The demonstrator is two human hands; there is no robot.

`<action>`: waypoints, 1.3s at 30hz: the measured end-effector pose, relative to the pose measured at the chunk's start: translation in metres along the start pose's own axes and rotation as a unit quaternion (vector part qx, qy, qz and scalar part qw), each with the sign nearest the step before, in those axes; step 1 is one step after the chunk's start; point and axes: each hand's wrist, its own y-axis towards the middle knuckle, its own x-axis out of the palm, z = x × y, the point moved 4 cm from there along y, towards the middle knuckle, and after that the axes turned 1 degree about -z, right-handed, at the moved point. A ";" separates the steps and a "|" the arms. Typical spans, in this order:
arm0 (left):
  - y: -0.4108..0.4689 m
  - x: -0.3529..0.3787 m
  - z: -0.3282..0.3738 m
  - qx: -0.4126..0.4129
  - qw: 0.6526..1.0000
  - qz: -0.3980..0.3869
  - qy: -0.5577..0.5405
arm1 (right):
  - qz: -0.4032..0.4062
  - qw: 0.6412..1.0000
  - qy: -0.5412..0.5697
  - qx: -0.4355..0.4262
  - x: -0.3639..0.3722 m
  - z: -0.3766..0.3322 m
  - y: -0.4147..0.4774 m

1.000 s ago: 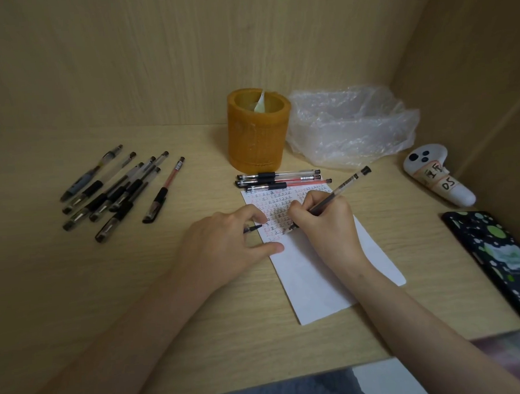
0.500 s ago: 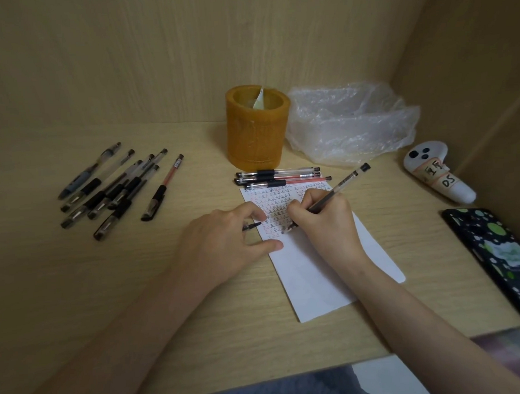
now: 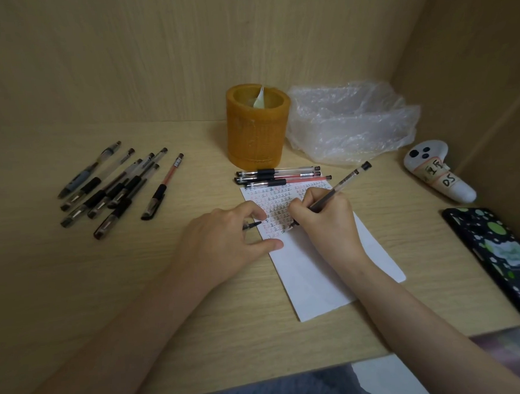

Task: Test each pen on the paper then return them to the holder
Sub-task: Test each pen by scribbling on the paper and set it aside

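My right hand grips a clear pen with its tip down on the white paper, whose upper part carries rows of red and black marks. My left hand rests at the paper's left edge, thumb pressing the sheet, fingers holding a small black pen cap. Three pens lie side by side above the paper. Several more pens lie in a loose group at the left. The orange cylindrical holder stands at the back with a scrap of paper inside.
A crumpled clear plastic bag sits right of the holder. A white controller with a handwritten label lies at the right wall, and a dark patterned phone lies near the right front edge. Wooden walls close the back and right.
The pen tip has shifted slightly over the marked rows as my right hand writes. My left hand stays put with the cap.
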 end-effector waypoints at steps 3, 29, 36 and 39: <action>0.000 0.000 -0.001 0.001 1.000 0.002 -0.005 | 0.001 1.000 0.004 0.002 0.000 0.001 0.000; 0.000 0.000 0.000 0.001 1.000 0.001 -0.006 | -0.011 1.000 0.001 0.003 0.000 -0.001 -0.001; 0.000 0.000 0.001 0.000 1.000 0.000 0.005 | -0.006 1.000 0.008 0.002 -0.001 0.001 -0.001; 0.000 0.000 0.001 0.000 1.000 -0.005 0.006 | 0.005 0.999 0.040 0.019 -0.003 0.001 0.002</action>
